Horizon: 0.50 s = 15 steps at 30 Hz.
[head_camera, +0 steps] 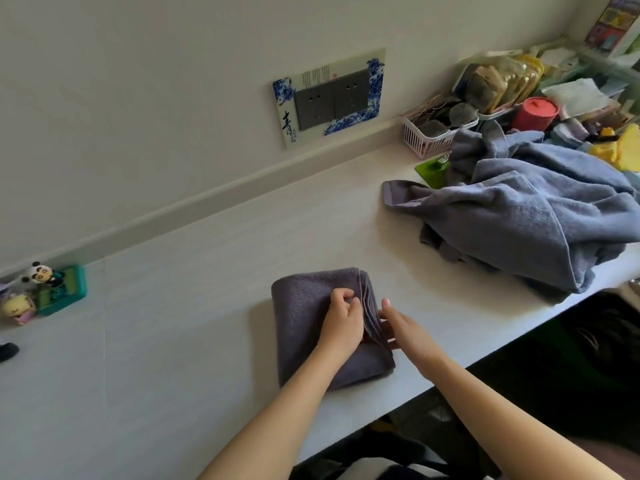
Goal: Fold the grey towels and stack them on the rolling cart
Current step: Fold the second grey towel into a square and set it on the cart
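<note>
White bench (194, 271) along pale wall, double socket panel (329, 97) above.

My left hand (341, 318) curls on the folded grey towel (304, 327) mid-bench; right hand (403, 329) flat, fingers straight against its layered edge. Unfolded towels (526, 216) heaped right. Pink basket (424, 138) holds dark round items.

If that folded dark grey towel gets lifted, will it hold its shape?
Probably not: the folded towel is soft terry, so it would likely sag. Its stacked layers at the right edge look loose and could splay unless the left hand and right hand support it.
</note>
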Available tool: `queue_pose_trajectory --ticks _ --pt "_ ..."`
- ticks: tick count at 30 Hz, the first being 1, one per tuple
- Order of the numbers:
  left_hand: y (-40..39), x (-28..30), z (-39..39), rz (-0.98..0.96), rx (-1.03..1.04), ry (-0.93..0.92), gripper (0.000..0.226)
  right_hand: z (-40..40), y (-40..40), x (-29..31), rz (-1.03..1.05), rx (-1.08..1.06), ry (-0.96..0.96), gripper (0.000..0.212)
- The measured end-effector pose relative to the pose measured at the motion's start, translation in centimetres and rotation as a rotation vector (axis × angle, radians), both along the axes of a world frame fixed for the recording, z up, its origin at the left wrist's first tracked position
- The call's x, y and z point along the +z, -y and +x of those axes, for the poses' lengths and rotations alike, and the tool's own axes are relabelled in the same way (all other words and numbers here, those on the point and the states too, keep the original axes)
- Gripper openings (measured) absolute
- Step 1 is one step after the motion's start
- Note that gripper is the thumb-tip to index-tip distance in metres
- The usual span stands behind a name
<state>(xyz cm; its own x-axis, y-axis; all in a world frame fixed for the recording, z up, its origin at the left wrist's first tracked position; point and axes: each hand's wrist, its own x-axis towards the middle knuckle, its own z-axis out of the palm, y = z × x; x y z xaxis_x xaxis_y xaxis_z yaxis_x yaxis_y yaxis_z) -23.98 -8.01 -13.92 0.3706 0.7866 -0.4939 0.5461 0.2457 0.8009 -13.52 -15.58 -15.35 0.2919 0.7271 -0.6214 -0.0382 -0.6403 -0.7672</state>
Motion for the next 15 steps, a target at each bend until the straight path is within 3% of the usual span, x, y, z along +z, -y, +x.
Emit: queue_pose_trajectory --ticks 2,4,7,8,12,13,15 --pt "0.1 0.3 -1.1 -0.017 0.076 0.149 0.023 -0.3 -0.4 0.4 0.009 0.113 0.14 0.052" --pt "0.1 0.6 -2.8 0.282 0.097 0.167 0.022 -0.4 -0.6 0.2 0.007 0.261 0.281 0.044" --pt "-1.0 -1.0 -5.8 0.929 0.054 -0.111 0.034 -0.7 -0.8 -0.3 -0.036 0.371 0.405 0.039" --pt "-1.5 -1.9 -6.4 1.034 0.02 -0.232 0.039 -0.6 -0.9 -0.6 -0.051 0.369 0.422 0.037" --pt "-1.7 -4.3 -6.8 0.992 -0.279 -0.583 0.054 -0.7 -1.3 -0.5 -0.084 0.375 0.448 0.025" --pt "-1.5 -4.7 -6.6 0.972 -0.343 -0.651 0.057 -0.8 -1.4 -0.4 -0.093 0.393 0.47 0.029" --pt "-1.2 -4.9 -6.1 0.928 -0.415 -0.729 0.06 -1.2 -1.4 -0.2 -0.068 0.402 0.606 0.057"
